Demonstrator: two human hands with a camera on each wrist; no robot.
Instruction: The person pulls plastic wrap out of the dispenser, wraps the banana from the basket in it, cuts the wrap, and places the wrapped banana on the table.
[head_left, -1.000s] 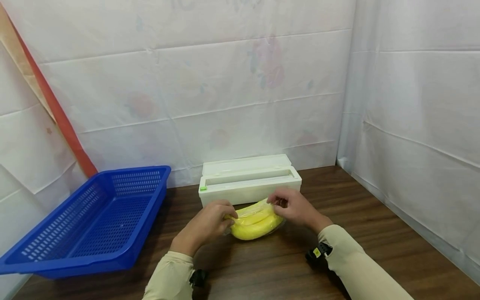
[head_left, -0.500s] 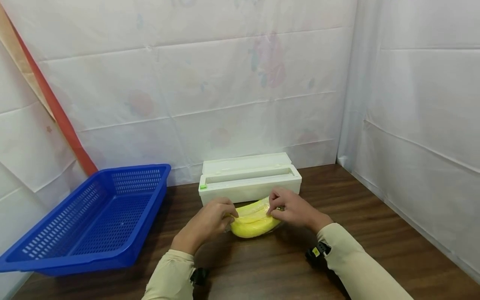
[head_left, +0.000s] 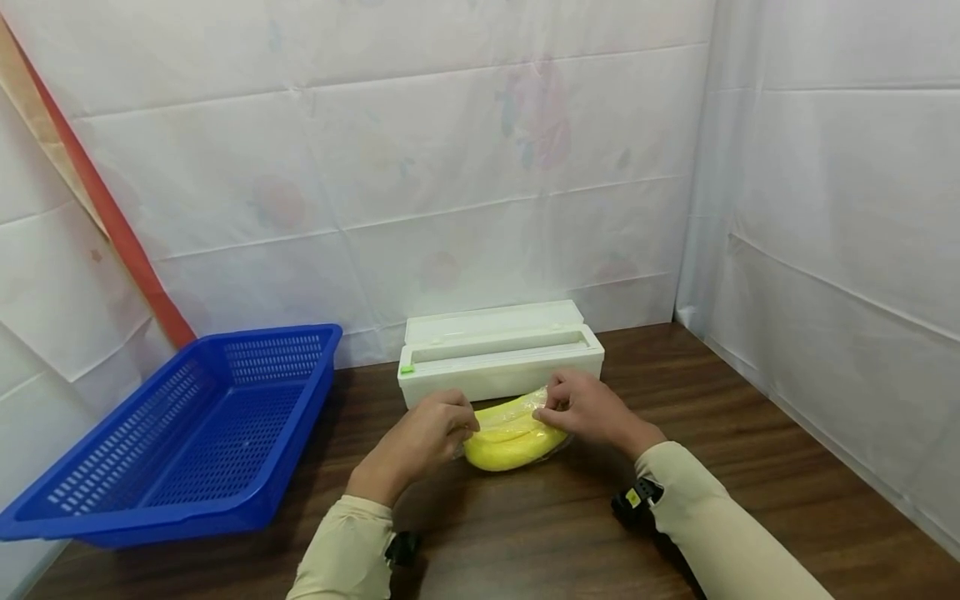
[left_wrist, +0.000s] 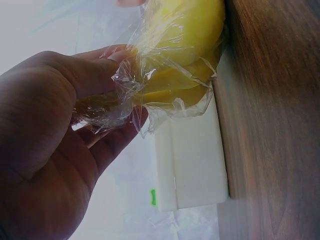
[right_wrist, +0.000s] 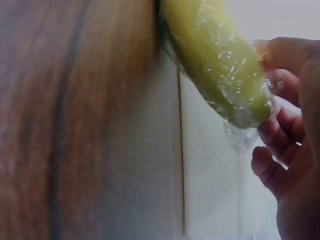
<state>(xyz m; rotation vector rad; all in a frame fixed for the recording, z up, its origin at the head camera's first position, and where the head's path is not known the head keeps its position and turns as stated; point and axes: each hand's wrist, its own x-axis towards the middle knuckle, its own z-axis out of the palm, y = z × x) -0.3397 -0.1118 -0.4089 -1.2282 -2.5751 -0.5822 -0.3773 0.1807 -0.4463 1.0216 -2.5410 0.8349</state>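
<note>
A small bunch of yellow bananas (head_left: pixel 512 442) lies in clear cling film in front of a white cling film box. My left hand (head_left: pixel 429 435) grips the bunch at its stem end, thumb and fingers bunching the crinkled film (left_wrist: pixel 125 82) around the stems in the left wrist view. At the other end, my right hand (head_left: pixel 592 407) pinches the wrapped banana tips; its thumb rests against the film-covered side. Loose film (right_wrist: pixel 242 137) sticks out past the tips in the right wrist view.
Behind the bananas stands the white box (head_left: pixel 498 379), its lid raised and a green tab on its left end. A blue perforated basket (head_left: pixel 247 500) sits at the left of the dark wooden table (head_left: pixel 525 542). White sheeting (head_left: pixel 450 167) hangs behind and to the right.
The right thumb and fingers have shifted slightly along the film at the banana tips. The left hand keeps its grip at the stem end.
</note>
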